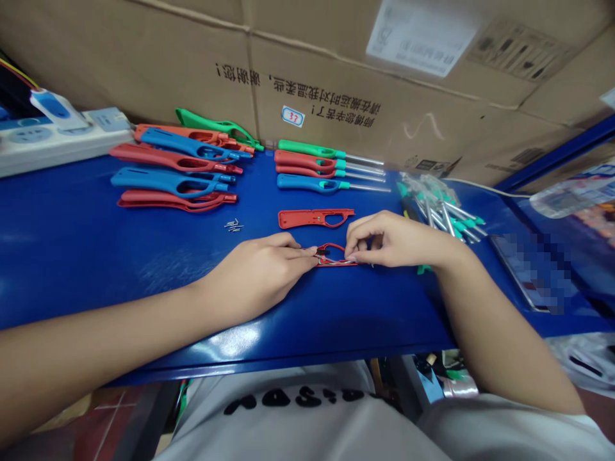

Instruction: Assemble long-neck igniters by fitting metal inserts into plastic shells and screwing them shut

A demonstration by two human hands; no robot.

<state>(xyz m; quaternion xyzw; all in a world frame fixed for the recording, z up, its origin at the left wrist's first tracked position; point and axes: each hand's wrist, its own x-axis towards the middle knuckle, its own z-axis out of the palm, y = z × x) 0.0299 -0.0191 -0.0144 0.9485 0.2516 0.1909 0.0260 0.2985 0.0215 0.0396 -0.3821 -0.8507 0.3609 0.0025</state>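
red lighter shell (331, 264) sits just right of frame centre, long axis running left-right | left hand (262, 272) grips its left end | right hand (382, 238) pinches the right end, wire or rim, can't tell | both hands equally close tbh

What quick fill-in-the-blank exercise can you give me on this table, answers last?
The left hand and right hand are at a shell coloured ____.
The metal bits lie to the ____ of the untouched shell.
Of the metal-tubed lighters, the one nearest the cardboard is coloured ____.
Missing words: red; left; green.
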